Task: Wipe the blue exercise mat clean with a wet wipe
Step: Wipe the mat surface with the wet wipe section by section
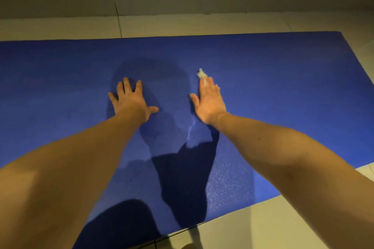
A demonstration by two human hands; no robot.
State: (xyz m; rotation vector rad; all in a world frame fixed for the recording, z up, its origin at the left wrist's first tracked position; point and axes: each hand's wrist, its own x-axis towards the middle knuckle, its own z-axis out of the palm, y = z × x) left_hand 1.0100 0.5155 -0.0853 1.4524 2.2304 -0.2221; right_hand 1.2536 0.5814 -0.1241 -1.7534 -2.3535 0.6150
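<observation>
The blue exercise mat [283, 87] lies flat on the tiled floor and fills most of the view. My left hand [131, 100] rests flat on it near the middle, fingers spread and straight. My right hand [209, 100] lies a little to the right, fingers straight and pressing a small white wet wipe [201, 74] against the mat; only a crumpled corner of the wipe shows past the fingertips. A faint damp streak runs on the mat just below my right wrist.
Pale floor tiles [263, 226] border the mat at the front right and along the far side. A grey skirting [182, 4] and an orange wall with peeled paint rise behind. Dark shadows of my head and arms fall across the mat's middle.
</observation>
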